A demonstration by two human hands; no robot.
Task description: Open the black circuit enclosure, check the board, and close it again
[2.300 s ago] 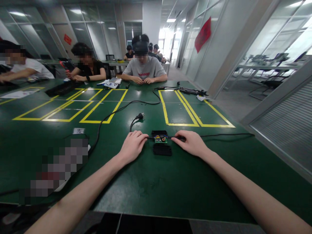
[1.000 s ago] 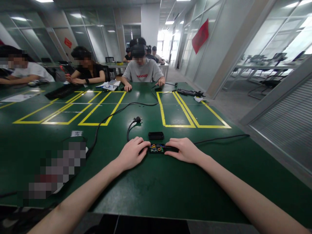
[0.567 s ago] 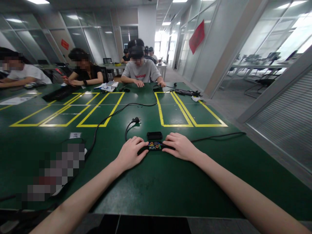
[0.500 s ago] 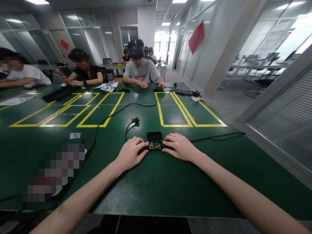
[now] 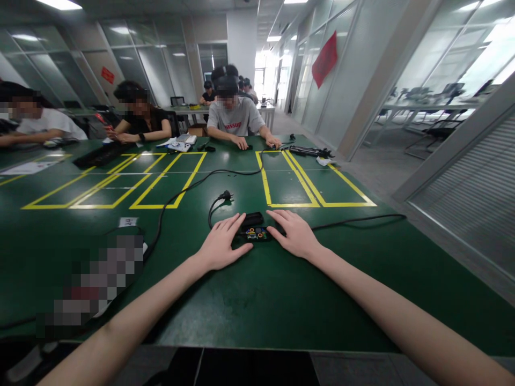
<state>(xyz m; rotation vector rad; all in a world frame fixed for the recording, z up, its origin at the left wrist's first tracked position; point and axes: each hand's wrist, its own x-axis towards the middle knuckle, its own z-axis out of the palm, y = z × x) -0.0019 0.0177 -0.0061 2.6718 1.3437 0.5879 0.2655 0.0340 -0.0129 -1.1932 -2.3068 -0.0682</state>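
In the head view, a small circuit board point(image 5: 256, 234) with ring-shaped coils sits in a black casing on the green table. Just beyond it lies a black hollow cover point(image 5: 253, 219). My left hand point(image 5: 220, 244) is open on the left, its fingertips at the cover's left end and its thumb stretched in front of the board. On the other side my right hand point(image 5: 295, 236) is open too, fingers spread beside the cover and thumb by the board's right end. Whether the fingertips touch either part is hard to tell.
A black plug point(image 5: 226, 195) on a cable lies beyond my left hand. Another cable point(image 5: 362, 220) runs off to the right. A blurred-out power strip point(image 5: 98, 279) lies at the left. Yellow tape point(image 5: 293, 205) marks the table. Across it sits a person in grey point(image 5: 235, 118).
Both hands have loosened from the two ends of the board casing. Their fingers have spread and reached forward to the cover's sides.
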